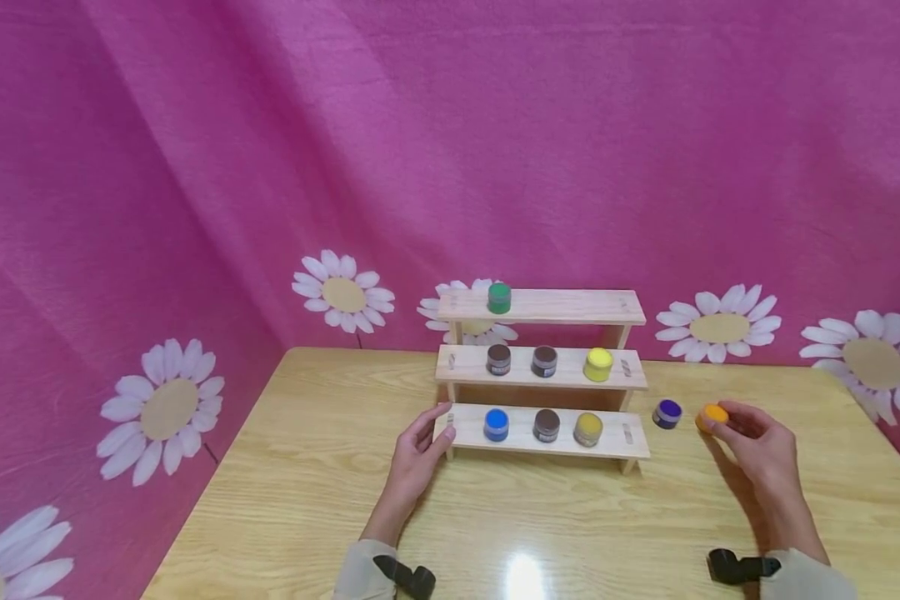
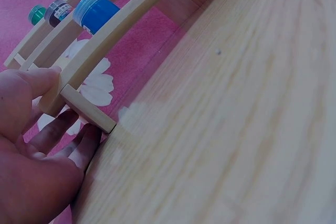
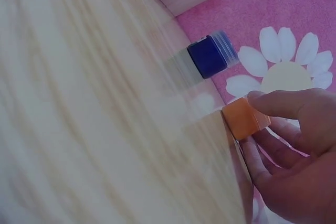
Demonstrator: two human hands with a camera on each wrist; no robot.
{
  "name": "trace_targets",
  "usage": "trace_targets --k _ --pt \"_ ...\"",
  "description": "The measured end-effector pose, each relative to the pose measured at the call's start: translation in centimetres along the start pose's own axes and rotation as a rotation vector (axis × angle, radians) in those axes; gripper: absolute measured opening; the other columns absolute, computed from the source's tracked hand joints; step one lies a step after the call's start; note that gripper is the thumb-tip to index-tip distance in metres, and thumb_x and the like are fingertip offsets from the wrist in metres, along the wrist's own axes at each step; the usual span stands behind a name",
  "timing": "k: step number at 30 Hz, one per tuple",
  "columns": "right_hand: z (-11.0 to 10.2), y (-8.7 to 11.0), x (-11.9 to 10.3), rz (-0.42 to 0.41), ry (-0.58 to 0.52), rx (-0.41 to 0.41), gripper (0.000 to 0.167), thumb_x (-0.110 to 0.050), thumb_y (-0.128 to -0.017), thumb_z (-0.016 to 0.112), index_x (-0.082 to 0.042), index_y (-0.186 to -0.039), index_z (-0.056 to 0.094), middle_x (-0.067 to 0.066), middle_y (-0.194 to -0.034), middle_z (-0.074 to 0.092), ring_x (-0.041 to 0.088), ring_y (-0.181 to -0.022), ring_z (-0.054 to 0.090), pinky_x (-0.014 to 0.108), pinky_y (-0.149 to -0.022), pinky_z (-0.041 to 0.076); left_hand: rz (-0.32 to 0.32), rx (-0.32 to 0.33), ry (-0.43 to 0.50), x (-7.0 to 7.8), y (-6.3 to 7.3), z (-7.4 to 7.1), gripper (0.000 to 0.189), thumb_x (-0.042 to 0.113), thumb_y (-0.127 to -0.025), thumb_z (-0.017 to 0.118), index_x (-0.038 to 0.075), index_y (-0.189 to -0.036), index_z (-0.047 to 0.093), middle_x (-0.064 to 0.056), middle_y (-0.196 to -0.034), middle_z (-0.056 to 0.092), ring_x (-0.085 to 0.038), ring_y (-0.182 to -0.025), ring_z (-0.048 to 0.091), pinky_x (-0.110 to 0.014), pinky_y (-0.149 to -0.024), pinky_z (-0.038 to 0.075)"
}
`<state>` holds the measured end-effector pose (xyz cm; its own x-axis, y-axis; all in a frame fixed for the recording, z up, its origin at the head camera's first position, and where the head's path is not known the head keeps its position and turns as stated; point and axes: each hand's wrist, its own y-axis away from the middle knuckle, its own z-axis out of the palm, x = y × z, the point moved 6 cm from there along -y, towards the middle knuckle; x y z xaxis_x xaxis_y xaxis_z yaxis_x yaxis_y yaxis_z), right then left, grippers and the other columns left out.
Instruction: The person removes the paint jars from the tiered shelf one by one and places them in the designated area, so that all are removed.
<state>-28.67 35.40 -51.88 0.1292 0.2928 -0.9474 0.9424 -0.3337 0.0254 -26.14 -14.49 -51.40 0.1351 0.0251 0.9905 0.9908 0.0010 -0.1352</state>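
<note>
A three-tier wooden rack (image 1: pixel 525 442) stands on the table with small paint pots on its steps. My left hand (image 1: pixel 414 458) holds the left end of its lowest step. In the left wrist view, the thumb lies on the board and the fingers curl by the leg (image 2: pixel 88 109). Between the thumb and fingers of my right hand (image 1: pixel 767 446), an orange paint pot (image 3: pixel 242 119) is pinched, standing on the table right of the rack. A purple-blue paint pot (image 1: pixel 667 414) stands just left of it, untouched.
The lowest step bears blue (image 1: pixel 497 425), dark brown (image 1: pixel 547 426) and mustard (image 1: pixel 588 429) pots. On the middle step are two dark pots and a yellow one (image 1: pixel 598 364). A green pot (image 1: pixel 499 298) sits on top. Pink flowered cloth (image 1: pixel 570 150) hangs behind the table (image 1: pixel 330 417).
</note>
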Motion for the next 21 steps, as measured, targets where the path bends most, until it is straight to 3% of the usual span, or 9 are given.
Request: trace_targets --k 4,7,12,21 --pt "-0.6 0.3 -0.5 -0.020 0.026 0.008 0.056 -0.027 -0.095 0.076 -0.001 -0.141 0.058 -0.025 -0.102 0.058 -0.007 -0.091 0.054 0.002 -0.076 0.046 0.008 0.000 0.008 0.1 -0.1 0.5 0.040 0.011 -0.101 0.066 0.005 -0.141 0.061 -0.019 -0.155 0.047 -0.032 -0.148 0.036 -0.044 -0.121 0.029" --pt "-1.4 0.6 -1.5 -0.051 -0.013 0.034 0.050 -0.027 -0.096 0.075 -0.005 -0.138 0.061 -0.024 -0.105 0.060 -0.008 -0.093 0.055 0.002 -0.076 0.047 0.001 0.005 -0.001 0.0 -0.1 0.7 0.040 0.012 -0.101 0.067 0.006 -0.140 0.062 -0.018 -0.155 0.047 -0.032 -0.148 0.035 -0.045 -0.121 0.028" --pt "-2.2 1.5 -4.9 -0.199 -0.154 0.070 0.035 -0.013 -0.093 0.078 -0.007 -0.127 0.069 -0.021 -0.103 0.070 -0.007 -0.096 0.063 0.005 -0.076 0.051 -0.020 -0.001 -0.016 -0.4 0.0 1.0 0.041 0.018 -0.101 0.067 0.010 -0.141 0.062 -0.016 -0.156 0.046 -0.031 -0.150 0.033 -0.047 -0.121 0.027" --pt "2.0 4.3 -12.1 -0.404 -0.299 -0.031 0.038 0.000 -0.092 0.075 0.005 -0.129 0.065 -0.005 -0.112 0.074 0.003 -0.102 0.068 0.011 -0.083 0.054 -0.017 0.016 -0.024 0.0 0.2 0.5 0.041 0.015 -0.101 0.067 0.009 -0.141 0.062 -0.016 -0.157 0.046 -0.031 -0.149 0.033 -0.047 -0.122 0.026"
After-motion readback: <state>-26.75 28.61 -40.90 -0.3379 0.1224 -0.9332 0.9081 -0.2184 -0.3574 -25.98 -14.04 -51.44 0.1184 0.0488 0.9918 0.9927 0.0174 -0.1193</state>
